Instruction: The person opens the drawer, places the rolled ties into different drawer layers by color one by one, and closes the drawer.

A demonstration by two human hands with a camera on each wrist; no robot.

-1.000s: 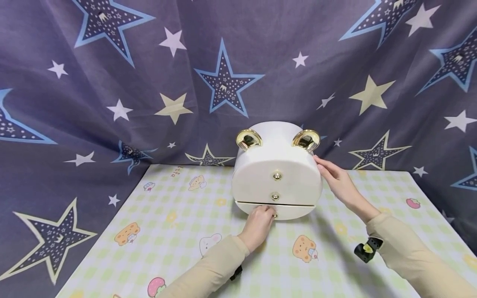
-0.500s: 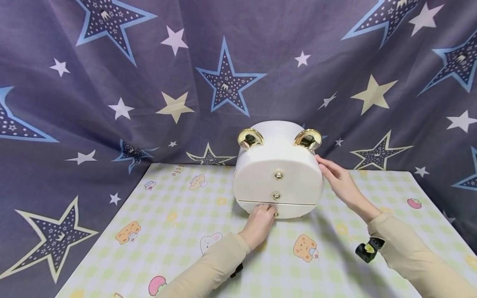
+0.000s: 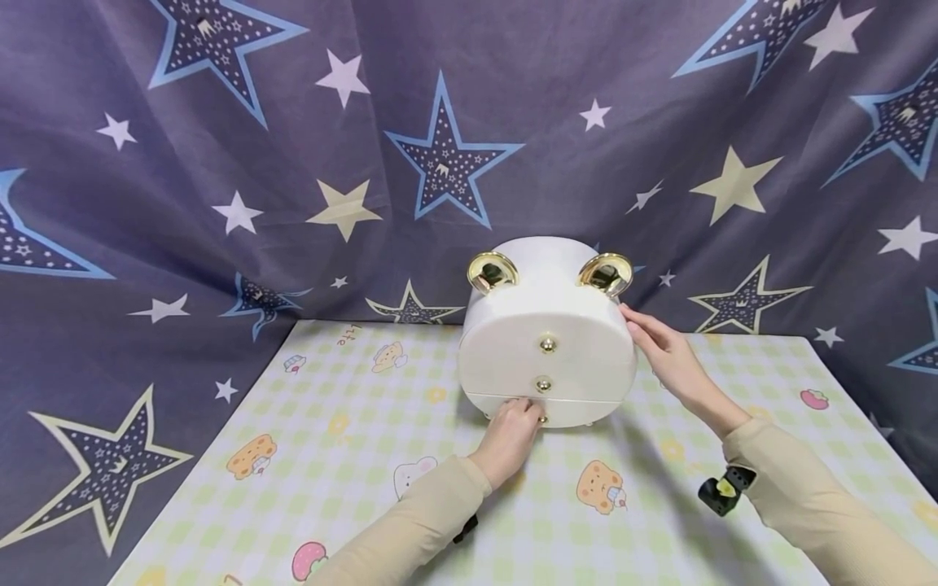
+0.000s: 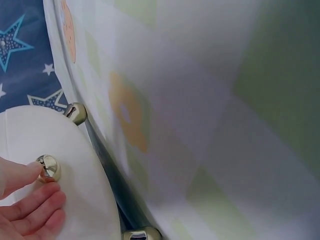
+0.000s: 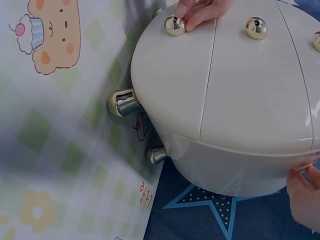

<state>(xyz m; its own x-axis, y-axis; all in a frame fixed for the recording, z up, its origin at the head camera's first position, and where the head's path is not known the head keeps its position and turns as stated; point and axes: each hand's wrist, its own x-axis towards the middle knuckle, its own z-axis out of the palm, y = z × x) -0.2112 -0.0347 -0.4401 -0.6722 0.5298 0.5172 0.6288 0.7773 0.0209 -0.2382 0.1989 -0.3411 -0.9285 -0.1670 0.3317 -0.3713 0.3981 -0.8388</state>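
Observation:
A glossy white rounded jewelry box point(image 3: 513, 350) with drawers stands on the table, gold ear-like pieces on top. Its bottom drawer point(image 3: 579, 413) sits flush with the front. My left hand point(image 3: 508, 439) is at that drawer's small gold knob point(image 4: 49, 168), thumb and fingers pinching it in the left wrist view. My right hand point(image 3: 667, 358) rests its fingertips against the box's right side, fingers fairly straight. In the right wrist view, that hand point(image 5: 305, 195) touches the side wall, and the knobs of the upper drawers show, including the middle knob point(image 5: 256, 28).
A green-and-white checked tablecloth point(image 3: 352, 505) with cartoon prints covers the table. Behind it hangs a dark star-patterned curtain point(image 3: 410, 49), close to the back of the box. Short gold feet point(image 5: 123, 102) hold the box up.
The dark gap above the bottom drawer has closed as my left hand pushed the drawer in. My right hand has stayed at the box's side.

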